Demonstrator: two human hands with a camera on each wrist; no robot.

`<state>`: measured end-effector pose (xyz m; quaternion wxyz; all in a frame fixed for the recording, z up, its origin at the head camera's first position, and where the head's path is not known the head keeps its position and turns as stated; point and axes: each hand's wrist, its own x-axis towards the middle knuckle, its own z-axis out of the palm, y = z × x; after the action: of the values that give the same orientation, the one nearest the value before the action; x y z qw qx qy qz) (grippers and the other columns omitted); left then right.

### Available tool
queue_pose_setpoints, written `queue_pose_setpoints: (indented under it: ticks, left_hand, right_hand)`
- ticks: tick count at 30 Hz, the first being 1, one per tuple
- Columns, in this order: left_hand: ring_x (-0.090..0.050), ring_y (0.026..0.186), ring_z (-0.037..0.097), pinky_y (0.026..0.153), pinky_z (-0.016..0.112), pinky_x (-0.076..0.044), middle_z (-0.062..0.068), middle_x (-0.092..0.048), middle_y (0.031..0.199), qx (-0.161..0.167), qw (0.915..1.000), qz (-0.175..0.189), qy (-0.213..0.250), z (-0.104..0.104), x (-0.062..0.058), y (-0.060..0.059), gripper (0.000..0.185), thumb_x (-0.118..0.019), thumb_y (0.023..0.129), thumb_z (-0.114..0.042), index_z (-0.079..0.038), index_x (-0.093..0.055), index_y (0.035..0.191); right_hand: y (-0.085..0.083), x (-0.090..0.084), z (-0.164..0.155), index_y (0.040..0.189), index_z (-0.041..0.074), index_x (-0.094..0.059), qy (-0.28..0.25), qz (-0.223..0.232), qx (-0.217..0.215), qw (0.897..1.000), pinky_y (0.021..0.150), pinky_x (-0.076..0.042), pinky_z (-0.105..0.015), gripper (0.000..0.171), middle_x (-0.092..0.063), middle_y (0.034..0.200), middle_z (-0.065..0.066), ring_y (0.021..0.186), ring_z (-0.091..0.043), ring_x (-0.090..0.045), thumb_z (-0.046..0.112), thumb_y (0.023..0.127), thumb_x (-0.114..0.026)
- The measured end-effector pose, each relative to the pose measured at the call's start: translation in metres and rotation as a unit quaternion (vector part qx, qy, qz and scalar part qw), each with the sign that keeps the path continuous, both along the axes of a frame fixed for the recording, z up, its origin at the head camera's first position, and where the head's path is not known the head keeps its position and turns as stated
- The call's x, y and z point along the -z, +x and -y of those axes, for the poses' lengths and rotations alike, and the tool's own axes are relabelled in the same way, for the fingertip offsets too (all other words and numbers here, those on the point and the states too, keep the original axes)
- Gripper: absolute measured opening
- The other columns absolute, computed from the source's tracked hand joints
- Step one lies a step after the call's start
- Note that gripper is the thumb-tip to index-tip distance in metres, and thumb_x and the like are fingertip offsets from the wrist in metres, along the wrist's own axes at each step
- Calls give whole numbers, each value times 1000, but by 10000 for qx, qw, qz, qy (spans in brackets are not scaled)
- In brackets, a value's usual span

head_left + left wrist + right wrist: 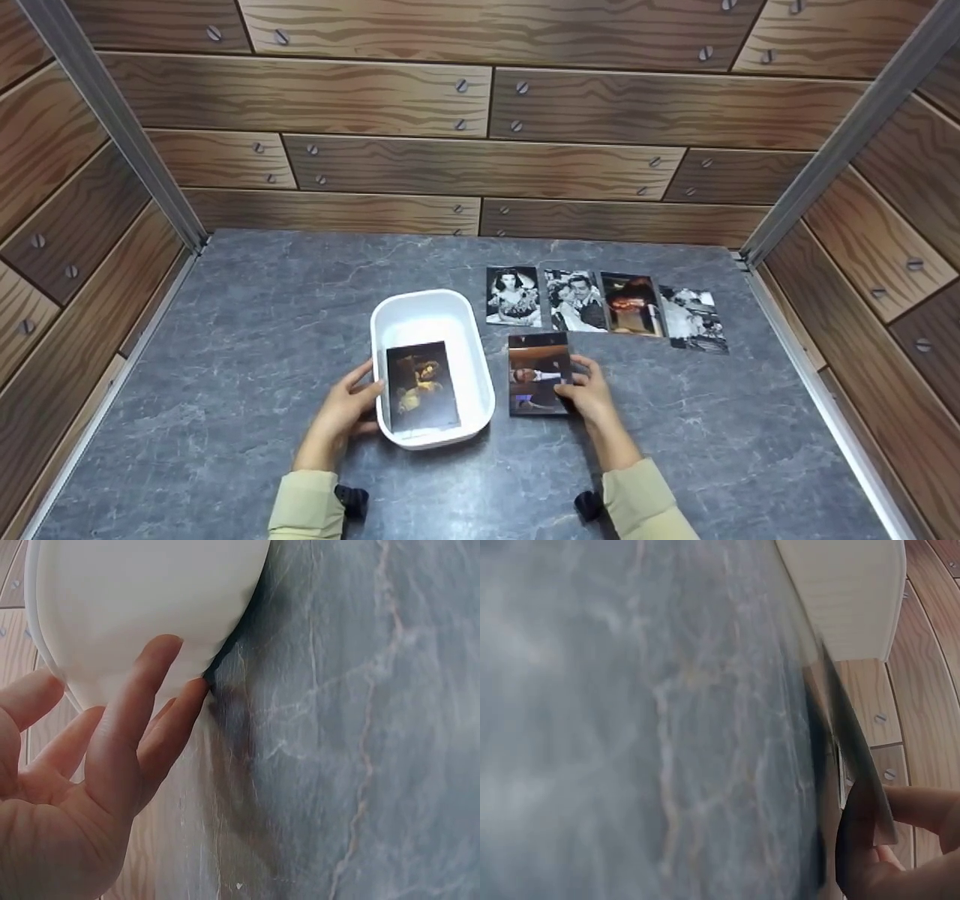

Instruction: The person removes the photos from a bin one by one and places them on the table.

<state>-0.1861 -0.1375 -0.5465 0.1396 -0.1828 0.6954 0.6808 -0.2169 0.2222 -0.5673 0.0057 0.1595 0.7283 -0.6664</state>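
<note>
Right hand (592, 394) pinching a photo (536, 373) by its right edge, long axis running away, just right of the white tub (480, 390). Left hand (346, 412), fingers relaxed, touching the tub's left wall.

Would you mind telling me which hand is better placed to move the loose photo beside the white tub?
Probably the right hand: it already pinches the photo by its edge, lifted off the table. The left hand rests against the white tub, steadying it.
</note>
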Motion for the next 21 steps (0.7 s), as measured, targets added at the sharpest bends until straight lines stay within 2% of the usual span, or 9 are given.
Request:
queue_pose_setpoints:
  ticks: [6, 9, 12, 13, 16, 19, 20, 21]
  left_hand:
    - [-67, 84, 22, 53, 34, -59, 25, -55, 131, 11, 9999, -85, 76, 1, 1, 1, 57, -61, 96, -17, -13, -39, 148]
    - [-67, 85, 24, 55, 35, -59, 26, -55, 131, 10, 9999, -101, 119, 1, 1, 1, 57, -60, 96, -15, -12, -39, 148]
    - [-68, 86, 25, 56, 36, -60, 27, -55, 132, 15, 9999, -80, 118, 1, 0, 0, 57, -60, 96, -16, -12, -38, 149]
    - [-68, 88, 26, 57, 37, -60, 27, -54, 133, 25, 9999, -71, 111, 1, 0, 0, 58, -60, 96, -16, -12, -37, 149]
    - [-68, 90, 26, 58, 37, -61, 28, -53, 134, 22, 9999, -45, 113, 1, 0, 0, 58, -60, 97, -16, -11, -37, 149]
    - [-68, 89, 26, 57, 36, -60, 27, -54, 132, 4, 9999, -64, 149, 1, 0, 0, 57, -59, 96, -15, -11, -37, 149]
    - [-68, 88, 25, 56, 36, -60, 27, -54, 132, -3, 9998, -83, 158, 1, 0, 0, 57, -59, 96, -15, -11, -38, 149]
    - [-68, 87, 25, 56, 36, -60, 27, -55, 131, -2, 9998, -105, 164, 1, 1, 0, 57, -59, 96, -14, -10, -38, 149]
  right_hand:
    - [-2, -1, 4, 129, -11, -41, 473, 130, 55, 9988, 61, -45, -14, 59, -62, 87, -12, 68, -5, -53, -13, 76, -66]
    - [0, -4, 6, 130, -12, -44, 633, 221, 122, 9977, 66, -47, -17, 58, -59, 97, -18, 77, -13, -55, -7, 77, -68]
    - [3, -1, 4, 131, -13, -46, 560, 127, -1, 9984, 80, -50, -26, 59, -55, 110, -24, 95, -25, -54, 2, 79, -70]
    - [4, 4, 2, 129, -12, -49, 495, -39, -36, 9988, 81, -50, -26, 58, -55, 110, -24, 98, -26, -53, 6, 79, -72]
    - [7, 5, 1, 132, -15, -46, 335, -169, -247, 9990, 100, -47, -38, 61, -51, 122, -31, 115, -37, -48, 11, 82, -70]
    - [11, -3, 5, 135, -18, -40, 267, -84, -291, 9992, 110, -39, -45, 63, -44, 132, -38, 126, -44, -43, 8, 84, -65]
    - [13, -11, 7, 138, -19, -33, 299, 75, -347, 9989, 114, -33, -51, 64, -37, 138, -41, 131, -49, -36, 5, 86, -61]
    - [14, -16, 8, 140, -20, -30, 308, 114, -372, 9988, 115, -31, -51, 65, -34, 141, -41, 134, -49, -33, 4, 87, -60]
